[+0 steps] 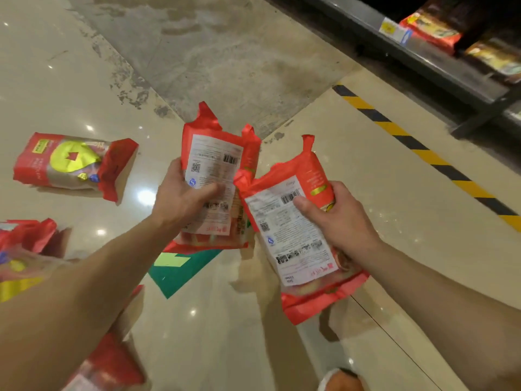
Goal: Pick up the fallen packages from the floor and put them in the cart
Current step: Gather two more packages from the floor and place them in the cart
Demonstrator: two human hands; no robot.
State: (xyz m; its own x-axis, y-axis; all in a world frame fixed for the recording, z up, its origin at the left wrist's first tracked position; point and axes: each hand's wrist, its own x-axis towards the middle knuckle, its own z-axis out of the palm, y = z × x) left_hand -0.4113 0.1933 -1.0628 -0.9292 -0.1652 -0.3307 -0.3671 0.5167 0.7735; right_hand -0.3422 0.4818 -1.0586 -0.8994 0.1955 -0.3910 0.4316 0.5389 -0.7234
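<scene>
My left hand [183, 198] grips a red package [220, 153] with its white label side up, thumb across the label. Just to the right, my right hand [338, 218] holds a second red package [298, 249] the same way, label up. Both packages are lifted above the floor, side by side at mid-frame. A third red package with a yellow emblem [73, 162] lies on the floor at the left. Another red package [25, 246] lies at the far left edge, and one more [112, 365] sits partly hidden under my left forearm. No cart is in view.
Glossy beige floor tiles [366, 153] meet a patch of rough grey concrete [225, 57]. A yellow-black hazard stripe [423, 153] runs along a dark store shelf [439, 63] stocked with packages at the upper right. A green floor sticker [177, 272] lies below the held packages.
</scene>
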